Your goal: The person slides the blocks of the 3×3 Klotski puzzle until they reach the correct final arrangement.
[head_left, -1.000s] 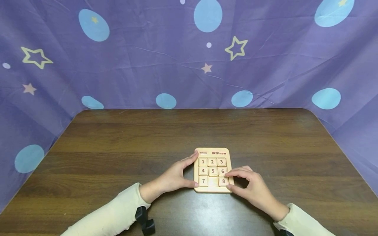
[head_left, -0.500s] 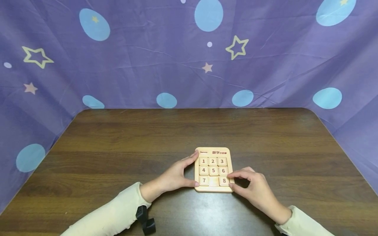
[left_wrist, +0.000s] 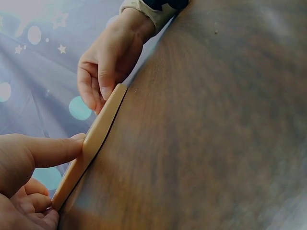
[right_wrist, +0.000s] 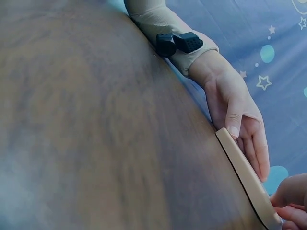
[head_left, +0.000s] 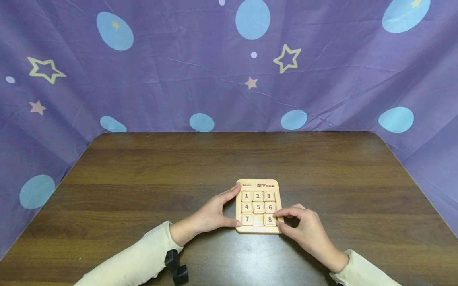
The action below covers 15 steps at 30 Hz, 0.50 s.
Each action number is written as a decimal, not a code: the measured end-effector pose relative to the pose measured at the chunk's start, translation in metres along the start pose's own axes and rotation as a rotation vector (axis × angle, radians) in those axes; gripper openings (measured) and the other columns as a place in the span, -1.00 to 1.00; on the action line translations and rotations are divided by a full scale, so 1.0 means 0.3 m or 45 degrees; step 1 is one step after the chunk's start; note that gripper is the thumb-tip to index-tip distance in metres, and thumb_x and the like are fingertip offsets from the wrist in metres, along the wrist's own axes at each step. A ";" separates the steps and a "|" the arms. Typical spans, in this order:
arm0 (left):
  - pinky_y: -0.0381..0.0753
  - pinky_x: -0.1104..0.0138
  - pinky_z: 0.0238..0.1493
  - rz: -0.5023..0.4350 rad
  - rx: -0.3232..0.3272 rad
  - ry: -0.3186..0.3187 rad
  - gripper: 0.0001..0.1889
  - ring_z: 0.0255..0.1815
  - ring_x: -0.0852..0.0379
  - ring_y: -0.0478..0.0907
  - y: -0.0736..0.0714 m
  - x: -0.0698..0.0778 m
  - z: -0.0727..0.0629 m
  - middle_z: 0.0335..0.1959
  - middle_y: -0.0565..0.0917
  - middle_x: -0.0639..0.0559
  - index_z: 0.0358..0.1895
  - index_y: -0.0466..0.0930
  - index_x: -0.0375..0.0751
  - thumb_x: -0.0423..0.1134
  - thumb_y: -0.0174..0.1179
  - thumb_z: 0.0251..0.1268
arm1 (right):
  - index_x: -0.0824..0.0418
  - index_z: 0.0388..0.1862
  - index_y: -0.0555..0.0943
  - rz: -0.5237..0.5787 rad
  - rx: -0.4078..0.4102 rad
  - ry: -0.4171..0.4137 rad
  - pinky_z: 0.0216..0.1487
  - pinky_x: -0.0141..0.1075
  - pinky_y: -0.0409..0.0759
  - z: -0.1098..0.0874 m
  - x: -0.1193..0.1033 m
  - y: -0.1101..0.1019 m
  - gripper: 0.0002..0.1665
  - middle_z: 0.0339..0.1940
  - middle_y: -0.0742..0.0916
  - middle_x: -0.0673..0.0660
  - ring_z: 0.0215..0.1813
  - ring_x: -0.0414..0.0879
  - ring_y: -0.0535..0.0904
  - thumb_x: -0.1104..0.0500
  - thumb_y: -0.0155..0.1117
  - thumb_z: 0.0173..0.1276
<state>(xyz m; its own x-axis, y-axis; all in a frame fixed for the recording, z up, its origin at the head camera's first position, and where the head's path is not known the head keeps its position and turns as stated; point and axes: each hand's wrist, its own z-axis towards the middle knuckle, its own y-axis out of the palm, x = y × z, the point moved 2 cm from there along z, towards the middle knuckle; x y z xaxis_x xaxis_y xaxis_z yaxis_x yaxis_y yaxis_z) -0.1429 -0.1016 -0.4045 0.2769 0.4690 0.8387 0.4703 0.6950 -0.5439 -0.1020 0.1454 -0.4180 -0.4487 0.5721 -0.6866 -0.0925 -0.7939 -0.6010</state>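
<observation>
A pale wooden number slide puzzle point(head_left: 258, 229) lies on the table, printed with dark characters along its top. Its tiles 1 to 3 fill the upper row, with 4, 5 and 6 below. The bottom row has the 7 tile point(head_left: 247, 219), a gap, then the 8 tile point(head_left: 269, 219). My left hand point(head_left: 211, 212) holds the puzzle's left edge, thumb near the lower corner and fingers near the upper one. With thumb and forefinger, my right hand point(head_left: 304, 226) pinches the 8 tile at its right side. Both wrist views show the puzzle's frame point(left_wrist: 98, 127) edge-on, hiding the tiles.
The brown wood-grain table point(head_left: 161, 171) has rounded far corners. Behind it hangs a purple cloth point(head_left: 161, 79) with stars and blue spots. A black wrist camera point(head_left: 175, 266) is strapped at my left sleeve point(head_left: 132, 258).
The 8 tile has slid slightly left toward the gap, after a small shift right half a second ago. My right hand moved with it; the left hand keeps its place.
</observation>
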 end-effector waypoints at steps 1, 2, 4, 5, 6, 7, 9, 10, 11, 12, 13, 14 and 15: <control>-0.04 0.06 0.44 0.000 0.000 0.001 0.00 0.48 -0.04 -0.01 0.000 0.000 0.000 0.47 0.06 -0.13 0.43 0.05 -0.35 -0.34 0.46 -0.15 | 0.01 -0.39 0.74 0.004 0.005 -0.001 -0.30 -0.43 0.50 0.001 0.000 0.002 -0.65 -0.41 0.70 -0.20 -0.35 -0.32 0.55 0.37 0.51 -0.18; -0.04 0.06 0.44 0.000 0.000 0.001 0.00 0.48 -0.04 -0.01 0.000 0.000 0.000 0.47 0.06 -0.13 0.43 0.05 -0.35 -0.34 0.46 -0.15 | 0.01 -0.39 0.74 0.012 0.011 0.001 -0.31 -0.43 0.49 0.001 0.000 0.004 -0.65 -0.41 0.70 -0.20 -0.35 -0.32 0.54 0.37 0.52 -0.18; -0.04 0.06 0.44 0.001 0.001 0.002 0.00 0.48 -0.04 -0.01 -0.001 0.000 0.001 0.47 0.06 -0.14 0.43 0.06 -0.36 -0.34 0.46 -0.15 | 0.00 -0.39 0.75 0.027 0.018 0.014 -0.32 -0.44 0.48 0.003 -0.002 0.011 -0.65 -0.42 0.69 -0.20 -0.35 -0.32 0.53 0.37 0.53 -0.18; -0.04 0.06 0.44 0.000 0.001 0.001 0.00 0.48 -0.04 -0.01 -0.001 0.000 0.000 0.47 0.06 -0.13 0.43 0.06 -0.36 -0.34 0.46 -0.15 | 0.01 -0.39 0.75 0.036 0.019 0.021 -0.33 -0.44 0.47 0.004 -0.004 0.015 -0.66 -0.43 0.68 -0.21 -0.36 -0.33 0.52 0.36 0.53 -0.17; -0.04 0.06 0.44 -0.002 0.003 0.000 0.00 0.48 -0.05 -0.01 -0.002 0.000 0.000 0.47 0.06 -0.14 0.43 0.06 -0.36 -0.34 0.46 -0.15 | 0.01 -0.39 0.75 0.046 0.019 0.023 -0.34 -0.44 0.46 0.006 -0.006 0.019 -0.66 -0.43 0.68 -0.21 -0.36 -0.33 0.51 0.36 0.54 -0.17; -0.04 0.06 0.45 -0.001 0.003 -0.002 0.00 0.48 -0.04 -0.02 -0.002 0.000 -0.001 0.47 0.06 -0.13 0.43 0.06 -0.36 -0.34 0.46 -0.15 | 0.02 -0.39 0.76 0.052 0.019 0.020 -0.34 -0.44 0.46 0.008 -0.009 0.024 -0.66 -0.44 0.68 -0.20 -0.37 -0.33 0.51 0.36 0.54 -0.18; -0.04 0.07 0.45 0.002 0.003 -0.004 0.00 0.48 -0.05 -0.01 -0.002 0.000 -0.001 0.47 0.07 -0.13 0.43 0.06 -0.36 -0.34 0.46 -0.15 | 0.04 -0.39 0.77 0.059 0.021 0.010 -0.36 -0.45 0.46 0.011 -0.014 0.033 -0.67 -0.45 0.68 -0.19 -0.38 -0.33 0.50 0.36 0.54 -0.19; -0.04 0.07 0.45 0.002 0.003 -0.006 0.00 0.48 -0.05 -0.01 -0.002 0.000 -0.001 0.47 0.07 -0.13 0.43 0.06 -0.36 -0.34 0.46 -0.15 | 0.05 -0.40 0.77 0.058 0.021 0.001 -0.37 -0.44 0.46 0.012 -0.017 0.037 -0.67 -0.46 0.68 -0.18 -0.39 -0.33 0.50 0.36 0.54 -0.19; -0.04 0.07 0.45 0.003 0.002 -0.008 0.00 0.48 -0.05 -0.01 -0.002 0.000 -0.001 0.47 0.07 -0.13 0.43 0.06 -0.36 -0.34 0.46 -0.15 | 0.05 -0.40 0.77 0.056 0.022 -0.008 -0.37 -0.45 0.47 0.014 -0.019 0.041 -0.68 -0.46 0.69 -0.17 -0.39 -0.33 0.50 0.36 0.54 -0.20; -0.04 0.07 0.45 0.004 0.001 -0.010 0.00 0.48 -0.05 -0.01 -0.002 0.000 -0.001 0.47 0.07 -0.13 0.43 0.06 -0.36 -0.33 0.46 -0.14 | 0.06 -0.40 0.77 0.055 0.021 -0.017 -0.37 -0.44 0.48 0.015 -0.021 0.045 -0.67 -0.45 0.69 -0.16 -0.38 -0.33 0.51 0.36 0.54 -0.20; -0.04 0.07 0.45 0.006 -0.001 -0.011 0.00 0.48 -0.05 -0.01 -0.001 0.000 0.000 0.47 0.07 -0.13 0.43 0.06 -0.36 -0.33 0.46 -0.14 | 0.06 -0.40 0.77 0.051 0.020 -0.024 -0.38 -0.44 0.48 0.016 -0.023 0.049 -0.68 -0.45 0.69 -0.16 -0.38 -0.33 0.51 0.36 0.54 -0.20; -0.03 0.06 0.44 0.006 -0.002 -0.012 -0.01 0.48 -0.05 -0.01 0.000 0.000 0.000 0.47 0.07 -0.13 0.43 0.07 -0.36 -0.33 0.46 -0.14 | 0.06 -0.40 0.77 0.050 0.020 -0.028 -0.39 -0.45 0.48 0.017 -0.025 0.052 -0.68 -0.45 0.69 -0.15 -0.38 -0.33 0.51 0.36 0.54 -0.20; -0.03 0.06 0.44 0.005 -0.003 -0.015 -0.01 0.48 -0.05 0.00 0.000 0.000 0.001 0.47 0.07 -0.13 0.43 0.07 -0.36 -0.33 0.46 -0.14 | 0.06 -0.40 0.77 0.051 0.018 -0.030 -0.40 -0.45 0.48 0.018 -0.026 0.055 -0.68 -0.45 0.70 -0.15 -0.37 -0.32 0.51 0.36 0.54 -0.20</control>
<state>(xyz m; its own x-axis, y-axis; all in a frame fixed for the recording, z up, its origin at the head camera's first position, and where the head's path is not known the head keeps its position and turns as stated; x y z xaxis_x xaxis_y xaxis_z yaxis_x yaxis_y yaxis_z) -0.1431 -0.1014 -0.4045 0.2691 0.4780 0.8362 0.4714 0.6917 -0.5471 -0.1048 0.1268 -0.4202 -0.4733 0.5350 -0.6998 -0.0869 -0.8189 -0.5673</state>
